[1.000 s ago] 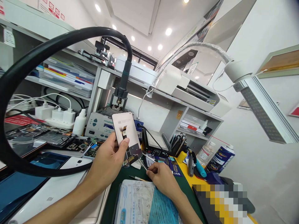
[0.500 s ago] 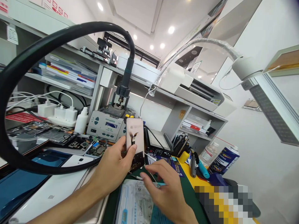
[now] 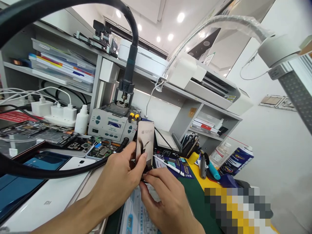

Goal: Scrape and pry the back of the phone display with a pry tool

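Note:
A phone screen stands nearly upright in the middle, its pale back towards me, with a small printed code and a dark flex cable. My left hand grips it, thumb across the back and fingers round the left edge. The fingertips of my right hand are pinched together at the lower end; what lies between them there is mostly hidden. Beneath both hands is a white and blue printed pad on the green mat.
A hot-air station stands behind, its thick black hose looping across the left. At left lie a white phone back and opened phones. On the right are a white stylus-like stick, hand tools and a spray can.
My right hand has moved up and left to the screen's lower end, and its fingers have closed. The screen has shifted slightly right in view. The camera view has moved too.

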